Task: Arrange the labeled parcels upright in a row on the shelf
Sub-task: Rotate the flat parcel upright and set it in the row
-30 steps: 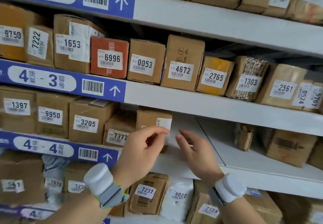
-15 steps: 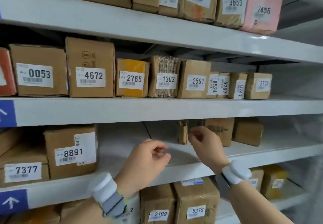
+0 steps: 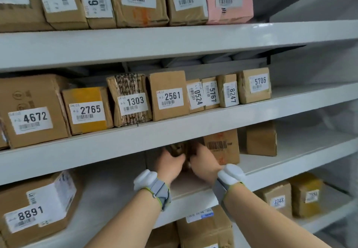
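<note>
Gripping a small brown parcel [image 3: 179, 151] between left hand [image 3: 170, 162] and right hand [image 3: 203, 161], fingers curled round it; parcel lay at 12 o'clock, long axis unclear.

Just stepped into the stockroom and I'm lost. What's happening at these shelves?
A person is sorting parcels on grey metal shelving. Both hands reach into the third shelf down: the left hand and right hand grip a small crumpled brown parcel from either side, beside a brown cardboard box with a printed barcode. The labelled boxes above, such as the box numbered 2561, already stand in a row.
</note>
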